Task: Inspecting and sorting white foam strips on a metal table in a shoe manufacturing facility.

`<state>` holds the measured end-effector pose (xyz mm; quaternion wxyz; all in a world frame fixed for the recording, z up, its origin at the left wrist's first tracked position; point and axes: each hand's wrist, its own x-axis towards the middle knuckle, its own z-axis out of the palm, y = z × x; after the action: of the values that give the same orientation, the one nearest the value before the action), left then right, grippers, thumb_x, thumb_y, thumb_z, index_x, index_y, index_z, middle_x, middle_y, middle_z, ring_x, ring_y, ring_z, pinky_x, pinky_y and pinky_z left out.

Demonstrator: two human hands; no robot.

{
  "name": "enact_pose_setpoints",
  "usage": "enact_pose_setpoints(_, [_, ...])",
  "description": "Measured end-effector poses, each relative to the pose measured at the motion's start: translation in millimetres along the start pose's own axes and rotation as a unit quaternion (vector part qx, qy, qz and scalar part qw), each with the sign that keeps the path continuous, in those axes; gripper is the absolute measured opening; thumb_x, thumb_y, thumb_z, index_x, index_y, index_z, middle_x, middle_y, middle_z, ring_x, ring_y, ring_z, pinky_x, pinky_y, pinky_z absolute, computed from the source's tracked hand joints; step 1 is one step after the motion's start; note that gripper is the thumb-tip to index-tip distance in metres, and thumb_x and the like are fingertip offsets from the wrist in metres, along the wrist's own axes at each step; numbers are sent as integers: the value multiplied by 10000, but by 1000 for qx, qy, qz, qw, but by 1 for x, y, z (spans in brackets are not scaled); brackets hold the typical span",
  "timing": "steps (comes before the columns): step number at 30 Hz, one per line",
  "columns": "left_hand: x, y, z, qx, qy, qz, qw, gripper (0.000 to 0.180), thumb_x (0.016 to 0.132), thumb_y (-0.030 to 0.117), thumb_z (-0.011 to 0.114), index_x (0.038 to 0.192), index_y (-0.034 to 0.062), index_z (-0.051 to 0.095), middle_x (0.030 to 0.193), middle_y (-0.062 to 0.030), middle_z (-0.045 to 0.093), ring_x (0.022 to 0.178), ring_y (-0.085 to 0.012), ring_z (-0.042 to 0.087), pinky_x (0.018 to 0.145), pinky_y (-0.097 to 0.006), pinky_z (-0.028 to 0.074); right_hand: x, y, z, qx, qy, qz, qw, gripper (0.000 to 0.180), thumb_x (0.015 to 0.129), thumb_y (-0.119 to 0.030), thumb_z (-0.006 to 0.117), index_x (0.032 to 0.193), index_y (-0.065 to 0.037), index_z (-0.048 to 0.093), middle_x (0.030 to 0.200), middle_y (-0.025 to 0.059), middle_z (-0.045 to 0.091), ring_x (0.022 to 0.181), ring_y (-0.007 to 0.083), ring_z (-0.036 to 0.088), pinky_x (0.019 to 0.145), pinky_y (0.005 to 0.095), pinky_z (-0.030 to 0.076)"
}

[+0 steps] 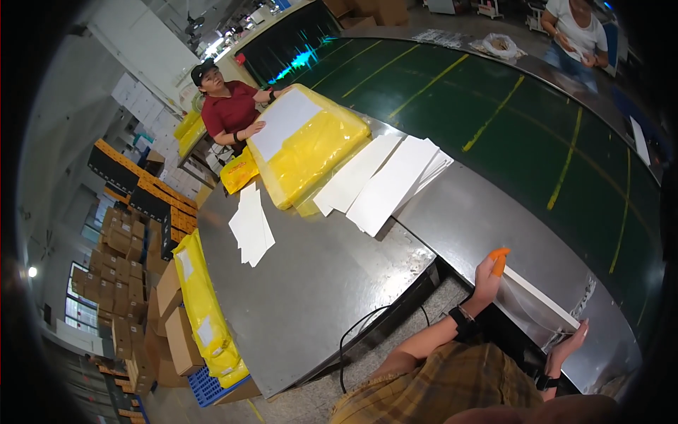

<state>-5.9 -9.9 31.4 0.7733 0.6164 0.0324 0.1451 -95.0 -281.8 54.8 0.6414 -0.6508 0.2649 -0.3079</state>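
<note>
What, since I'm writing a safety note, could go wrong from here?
The white-edged flat item between the left hand and right hand might slip if either hand loosens. The white cards lying loose beside the large yellow package could scatter if it shifts. The black cable looping by the metal table's edge could get snagged.

Free tabletop (452, 215), left hand (487, 280) to cards (393, 185)

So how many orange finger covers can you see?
2, both on your left hand: an upper orange cover and a lower orange cover just beneath it in the picture. Others may be hidden.
</note>
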Motion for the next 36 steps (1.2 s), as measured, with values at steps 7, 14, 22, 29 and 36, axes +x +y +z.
enact_pose_setpoints(7, [-1,2,1,10,-4,-4,1000,293,1019,201,516,1212,1,608,874,-30,608,773,-93,498,731,-238,434,4,5,-2,22,6,12,1000,308,1025,-336,444,880,-70,497,850,-6,427,831,126,421,810,284,355])
enact_pose_setpoints(14, [0,1,-1,-5,7,17,1000,277,1013,180,520,1207,4,611,844,-10,574,761,-87,480,713,-239,425,2,6,1,12,-4,-4,1000,316,1028,-329,435,873,-60,495,853,5,436,847,135,422,838,293,350])
enact_pose_setpoints(22, [0,2,-3,13,-13,-12,1000,310,1033,224,486,1200,-5,610,890,20,552,815,-66,485,757,-223,408,7,13,-6,-22,-10,-8,1000,310,1033,-301,426,860,-54,498,849,7,438,845,136,420,839,291,348])
enact_pose_setpoints(29, [2,4,-4,23,-13,-26,999,319,1030,232,489,1204,-5,612,890,16,557,816,-70,490,759,-224,412,10,20,-13,-27,-32,-10,999,296,1032,-308,437,902,-53,509,870,10,446,843,122,426,828,288,365])
enact_pose_setpoints(36, [0,-6,-4,-43,11,3,999,353,1040,273,440,1135,-13,626,845,20,537,776,-65,473,709,-226,397,-8,-4,14,47,45,15,998,310,1029,-316,451,865,-64,527,834,4,472,812,123,462,791,281,387])
